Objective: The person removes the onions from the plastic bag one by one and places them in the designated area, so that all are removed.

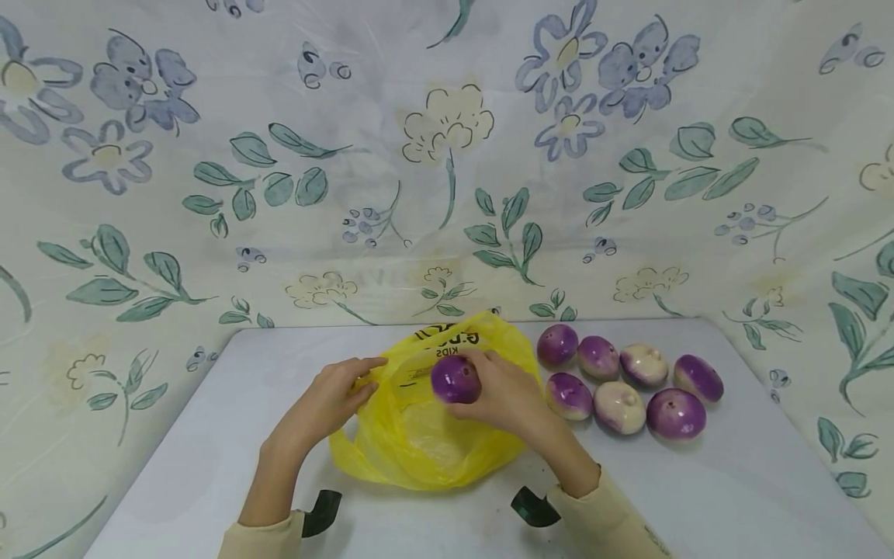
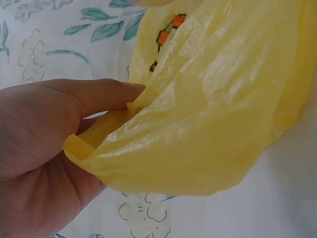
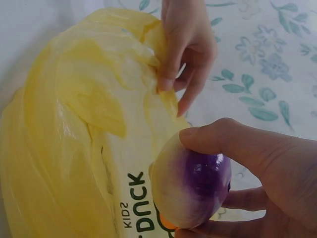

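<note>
A yellow plastic bag [image 1: 433, 466] with dark printed letters lies on the white table, its mouth spread wide. My left hand [image 1: 327, 402] pinches the bag's left edge between thumb and fingers; the left wrist view shows the thin plastic [image 2: 198, 158] gathered there. Over the bag's opening, my right hand [image 1: 508, 394] holds a glossy purple-and-white turnip [image 1: 454, 380]. In the right wrist view the thumb and fingers grip this turnip [image 3: 190, 181] from two sides, its pale half facing the bag [image 3: 74, 124].
Several more turnips [image 1: 619, 407] stand in two loose rows on the white table [image 1: 740, 497], right of the bag. A flower-patterned cloth [image 1: 391, 186] hangs behind the table. Dark pieces [image 1: 535, 506] stick out by both sleeves.
</note>
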`<state>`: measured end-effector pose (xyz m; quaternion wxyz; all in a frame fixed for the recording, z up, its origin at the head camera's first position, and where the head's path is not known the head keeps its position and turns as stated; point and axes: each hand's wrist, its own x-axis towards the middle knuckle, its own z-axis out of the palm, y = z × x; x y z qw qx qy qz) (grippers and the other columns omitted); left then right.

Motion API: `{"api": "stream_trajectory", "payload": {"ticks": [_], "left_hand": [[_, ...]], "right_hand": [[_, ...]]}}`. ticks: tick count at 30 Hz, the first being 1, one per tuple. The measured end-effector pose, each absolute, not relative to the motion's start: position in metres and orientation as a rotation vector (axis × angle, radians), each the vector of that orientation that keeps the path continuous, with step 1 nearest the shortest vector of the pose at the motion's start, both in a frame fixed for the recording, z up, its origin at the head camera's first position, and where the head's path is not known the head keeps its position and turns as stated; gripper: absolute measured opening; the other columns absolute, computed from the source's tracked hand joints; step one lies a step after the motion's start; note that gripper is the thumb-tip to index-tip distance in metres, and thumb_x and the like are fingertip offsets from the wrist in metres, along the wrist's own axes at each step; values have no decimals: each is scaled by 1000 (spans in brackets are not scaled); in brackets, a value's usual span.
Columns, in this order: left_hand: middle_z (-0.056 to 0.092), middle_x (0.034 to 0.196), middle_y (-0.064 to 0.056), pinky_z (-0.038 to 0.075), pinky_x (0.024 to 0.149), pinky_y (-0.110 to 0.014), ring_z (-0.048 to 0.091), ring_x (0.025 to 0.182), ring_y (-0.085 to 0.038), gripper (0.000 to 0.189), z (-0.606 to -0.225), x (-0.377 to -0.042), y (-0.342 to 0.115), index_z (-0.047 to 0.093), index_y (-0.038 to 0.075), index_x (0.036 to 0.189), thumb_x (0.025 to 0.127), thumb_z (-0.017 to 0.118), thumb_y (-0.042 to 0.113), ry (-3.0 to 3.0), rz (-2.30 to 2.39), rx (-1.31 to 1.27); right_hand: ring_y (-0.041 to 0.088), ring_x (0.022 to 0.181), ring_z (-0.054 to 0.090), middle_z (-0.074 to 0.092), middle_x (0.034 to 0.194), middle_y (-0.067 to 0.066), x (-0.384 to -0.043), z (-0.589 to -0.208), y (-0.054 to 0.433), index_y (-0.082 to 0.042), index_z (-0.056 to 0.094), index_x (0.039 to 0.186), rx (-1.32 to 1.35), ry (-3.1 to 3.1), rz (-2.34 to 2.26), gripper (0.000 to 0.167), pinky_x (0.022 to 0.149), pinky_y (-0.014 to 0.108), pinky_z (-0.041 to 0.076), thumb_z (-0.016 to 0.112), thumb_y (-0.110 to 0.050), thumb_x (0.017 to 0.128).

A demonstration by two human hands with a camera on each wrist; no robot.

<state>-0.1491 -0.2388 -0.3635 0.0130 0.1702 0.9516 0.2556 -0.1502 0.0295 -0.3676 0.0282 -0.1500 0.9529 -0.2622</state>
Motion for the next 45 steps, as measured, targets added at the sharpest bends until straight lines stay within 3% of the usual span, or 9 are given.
{"api": "stream_trajectory", "payload": {"ticks": [5,13,26,33,40,45], "left_hand": [[66,124,-16,57,72,-26,56,73,-11,41,-363,-149,-238,56,2,136,95,61,6,2959,799,524],[65,127,-17,58,74,-27,58,76,-11,41,-364,-148,-238,56,2,135,95,61,5,2959,799,534],[65,128,-16,59,78,-31,61,82,-13,41,-364,-149,-238,56,3,135,95,61,5,2967,790,541],[64,129,-15,59,82,-34,61,85,-14,41,-363,-151,-238,56,4,136,95,61,6,2965,789,540],[65,128,-15,59,82,-34,59,82,-14,41,-364,-150,-237,56,4,136,95,61,6,2963,788,523],[63,131,-16,59,85,-37,62,88,-15,41,-366,-149,-237,57,4,135,95,61,6,2965,791,521]], "right_hand": [[27,113,62,60,133,9,-147,-367,42,-29,46,143,-426,2973,-778,83,93,49,55,81,-54,72],[25,108,63,61,126,9,-139,-366,62,-21,49,142,-401,3021,-748,84,92,47,56,81,-54,72],[33,114,62,57,137,14,-135,-360,96,-21,46,144,-371,3053,-701,85,92,56,54,80,-54,74],[34,118,60,55,139,17,-133,-362,115,-15,46,144,-394,3080,-696,85,95,55,53,79,-53,75],[36,114,62,57,135,19,-128,-364,133,-13,46,144,-419,3111,-672,86,92,56,54,76,-56,77],[40,114,61,55,137,22,-126,-363,147,-12,45,145,-406,3127,-652,87,92,60,52,75,-56,77]]}}
